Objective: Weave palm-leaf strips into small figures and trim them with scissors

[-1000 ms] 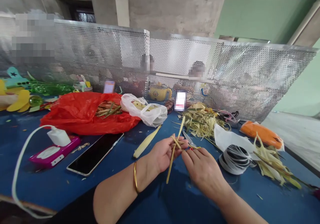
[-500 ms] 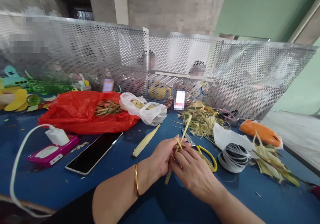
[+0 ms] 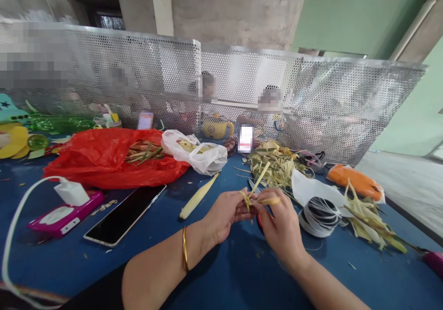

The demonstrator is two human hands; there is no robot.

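Observation:
Just in front of me, my left hand [image 3: 224, 213] pinches a small knot of crossed yellow-green husk strips [image 3: 247, 201]. One strip end sticks up and away from the fingers. My right hand [image 3: 282, 222] is closed on the end of a husk strip [image 3: 270, 201], drawn out to the right of the knot. Scissors [image 3: 254, 187] lie partly hidden behind my hands. A whole pale husk [image 3: 199, 197] rests on the blue table left of my left hand.
A heap of dry husks [image 3: 277, 162], a roll of white strapping [image 3: 319, 217] and an orange packet [image 3: 356, 181] lie at right. At left are a red bag [image 3: 114, 162], a white bag [image 3: 207, 157], a phone [image 3: 126, 215] and a purple power strip [image 3: 65, 215]. A perforated metal screen [image 3: 138, 70] stands behind.
My right hand has moved right and turned upward, pulling a strip end out from the knot. My left hand keeps its hold in nearly the same place.

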